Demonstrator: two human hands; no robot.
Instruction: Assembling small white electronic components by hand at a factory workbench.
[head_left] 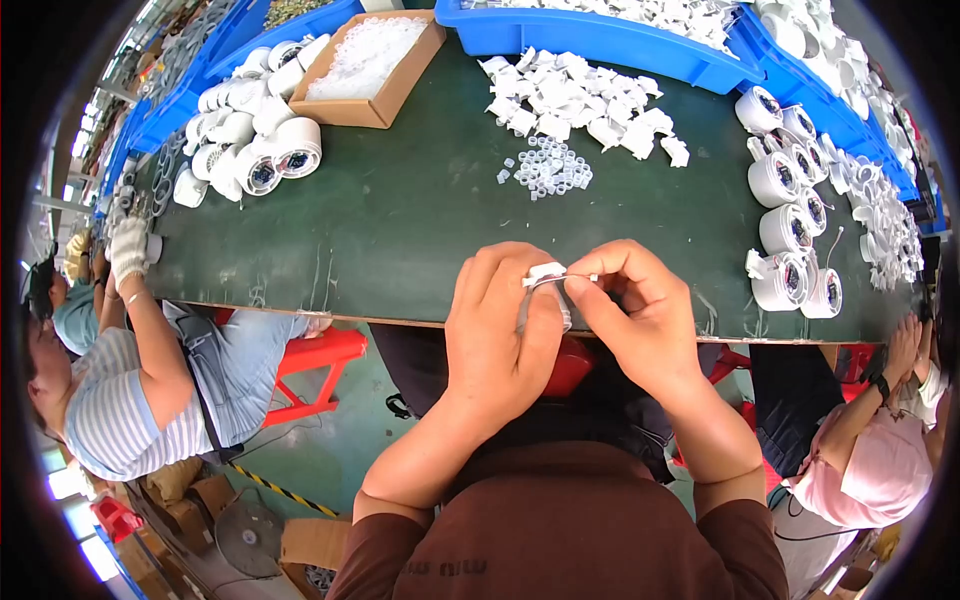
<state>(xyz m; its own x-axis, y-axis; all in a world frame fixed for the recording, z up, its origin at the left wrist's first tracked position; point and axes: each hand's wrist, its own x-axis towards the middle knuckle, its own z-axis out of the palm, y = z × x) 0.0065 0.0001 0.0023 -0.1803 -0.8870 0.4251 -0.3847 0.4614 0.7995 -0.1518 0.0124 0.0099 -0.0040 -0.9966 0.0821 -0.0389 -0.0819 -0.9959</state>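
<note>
A small white plastic part (545, 271) is up in the two hands, just over the near edge of the green table (400, 235). The left hand (503, 325) is curled around it, with the thumb in front. The right hand (640, 310) has its thumb and first finger pinched close together on a thin wire (562, 279) that runs from the white part. A tiny white plug (594, 278) pokes out past the right fingertips. Under the left thumb there seems to be a pale, ridged piece (567, 316), but the hand hides most of it.

Past the hands, a pile of small clear rings (552, 168) lies on the table. Just behind the rings is a heap of white plastic clips (575, 95), and behind that is a long blue bin (600, 48) full of white bits. To the left, a cardboard box (410, 75) of clear bits sits beside a bunch of white round cases (240, 125). More white round cases (780, 180) stand in rows on the right. A person in a striped shirt (130, 410) sits at the left, and a person in a pink top (870, 465) is at the right.
</note>
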